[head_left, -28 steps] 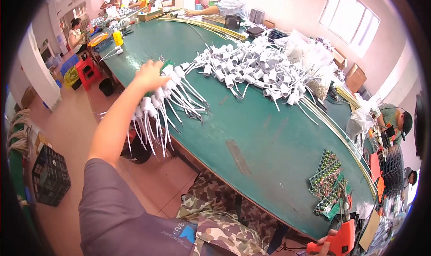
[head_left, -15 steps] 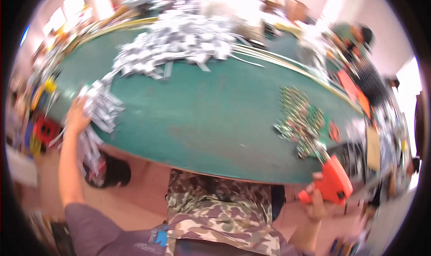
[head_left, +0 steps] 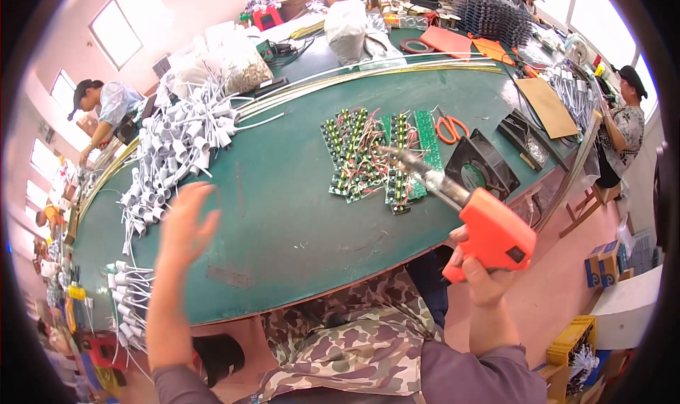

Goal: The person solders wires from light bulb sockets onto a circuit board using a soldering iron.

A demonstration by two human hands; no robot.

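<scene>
Right hand [head_left: 476, 268] grips orange soldering gun [head_left: 489, 234] over circuit boards [head_left: 375, 159].

A green-topped desk [head_left: 297, 212] was observed. On it were laid white corded sockets [head_left: 177, 149], green circuit boards [head_left: 375, 156], orange scissors [head_left: 449, 127], a black fan [head_left: 482, 170] and brown cardboard [head_left: 547, 108].

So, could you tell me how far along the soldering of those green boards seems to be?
Done: wired green circuit boards lie grouped on the table. In hand: the right hand grips an orange soldering gun, tip over the boards; the left hand hovers empty. Left: piles of white sockets.
</scene>
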